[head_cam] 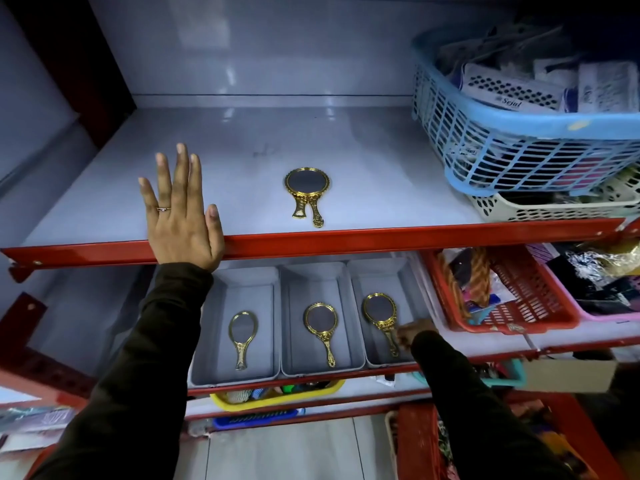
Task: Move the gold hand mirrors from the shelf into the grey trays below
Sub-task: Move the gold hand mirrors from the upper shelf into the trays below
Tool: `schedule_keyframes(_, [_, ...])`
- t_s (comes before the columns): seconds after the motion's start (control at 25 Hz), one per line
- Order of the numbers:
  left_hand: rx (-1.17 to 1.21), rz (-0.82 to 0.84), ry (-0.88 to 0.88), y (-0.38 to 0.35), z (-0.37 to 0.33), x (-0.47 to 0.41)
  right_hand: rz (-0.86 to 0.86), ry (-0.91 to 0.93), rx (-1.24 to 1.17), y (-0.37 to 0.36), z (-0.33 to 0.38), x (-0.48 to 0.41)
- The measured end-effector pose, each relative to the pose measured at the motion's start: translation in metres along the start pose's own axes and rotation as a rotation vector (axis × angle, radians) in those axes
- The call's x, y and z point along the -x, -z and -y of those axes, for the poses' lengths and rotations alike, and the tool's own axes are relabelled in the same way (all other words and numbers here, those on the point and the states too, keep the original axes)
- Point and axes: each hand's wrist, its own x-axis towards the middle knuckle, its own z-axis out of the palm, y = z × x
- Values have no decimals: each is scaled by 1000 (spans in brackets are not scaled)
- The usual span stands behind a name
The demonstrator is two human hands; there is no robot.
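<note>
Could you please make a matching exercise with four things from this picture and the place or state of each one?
Things:
1. left hand
2. right hand
3. blue basket
4. stacked mirrors

Places or states:
A. on the upper shelf, right end, full of packets
B. flat and open on the shelf edge
C. in the middle of the upper shelf
D. at the handle of the mirror in the right tray

Pairs: 1-B, 2-D, 3-A, 4-C
</note>
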Motion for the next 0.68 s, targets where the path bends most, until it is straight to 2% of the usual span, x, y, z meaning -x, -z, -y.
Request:
schedule_keyframes(0.08, [-5,-6,-1,-1,1,-1,12,-26,-5,-8,-12,-28])
schedule_keyframes(0.2, [-11,-8,1,-2,1,-1,-104,-79,-37,-3,13,22])
schedule_keyframes(0.32, [-23,-3,-3,-3,1,0,-141,-76,-123,-1,24,53])
schedule_keyframes(0.56, [-39,14,3,-2,1,0,-197,7,-122,3,15,49])
schedule_keyframes(0.68, [-40,28,0,0,1,-1,-186,112,-282,22,35,82])
